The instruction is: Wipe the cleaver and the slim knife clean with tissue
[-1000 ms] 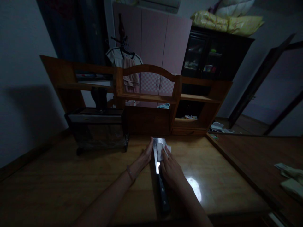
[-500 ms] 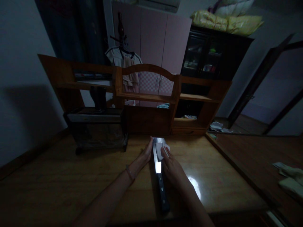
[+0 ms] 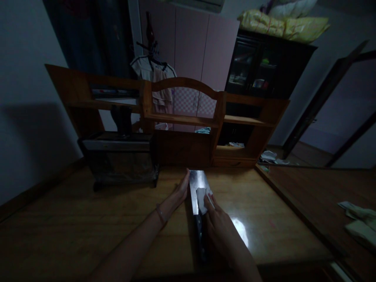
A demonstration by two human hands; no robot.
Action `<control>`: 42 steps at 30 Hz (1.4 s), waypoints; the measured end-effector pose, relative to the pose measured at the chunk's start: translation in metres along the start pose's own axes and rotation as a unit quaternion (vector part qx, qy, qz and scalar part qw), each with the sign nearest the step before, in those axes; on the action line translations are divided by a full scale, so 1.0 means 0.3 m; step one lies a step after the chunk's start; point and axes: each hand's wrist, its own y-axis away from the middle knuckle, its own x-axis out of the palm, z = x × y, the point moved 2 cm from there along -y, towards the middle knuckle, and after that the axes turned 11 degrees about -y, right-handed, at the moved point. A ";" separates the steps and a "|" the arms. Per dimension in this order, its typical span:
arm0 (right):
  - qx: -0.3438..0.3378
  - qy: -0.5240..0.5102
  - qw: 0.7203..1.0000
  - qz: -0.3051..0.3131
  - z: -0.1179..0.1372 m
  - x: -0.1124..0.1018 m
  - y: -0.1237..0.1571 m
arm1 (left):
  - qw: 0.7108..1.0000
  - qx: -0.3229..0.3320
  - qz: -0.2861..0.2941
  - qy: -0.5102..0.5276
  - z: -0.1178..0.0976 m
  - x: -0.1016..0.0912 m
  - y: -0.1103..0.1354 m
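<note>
Head cam, on my remote feed; all places rel. to the cleaver (image 3: 194, 203).

Cleaver: lies lengthwise over the table (image 3: 132, 227), squared end pointing away from wearer, dark handle (image 3: 199, 231) toward wearer. I can't tell if the blade sits flat on the wood or slightly clear of it.

L hand (image 3: 181, 190): at cleaver's far L edge, fingertips touching nr the squared corner. Rest of fingers hidden, so I can't tell if it's gripping or just bracing. Bracelet (image 3: 160, 213) on that wrist.

R hand (image 3: 216, 217): R of cleaver, fingers closed on a folded white wipe (image 3: 201, 199), which I see pressed to the blade face approx. mid-blade to handle end. Far part of blade uncovered.

Surroundings: black-framed rack (image 3: 117, 145) w/ pale metal strip, L of & beyond cleaver, well apart. Wooden shelf unit (image 3: 183, 149) directly beyond it. Bright glare patch (image 3: 240, 231) on tabletop, R of it. Farther beyond: pink wardrobe (image 3: 190, 43); to R of that line, black cabinet (image 3: 282, 74) w/ yellow bags (image 3: 261, 23) on top. Pale cloth (image 3: 361, 225) far R of cleaver. Lighting dim; small detail poor.
</note>
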 end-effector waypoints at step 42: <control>-0.056 0.108 0.993 0.007 -0.002 -0.026 -0.011 | 0.997 -0.036 -0.016 -0.067 -0.012 -0.005 0.028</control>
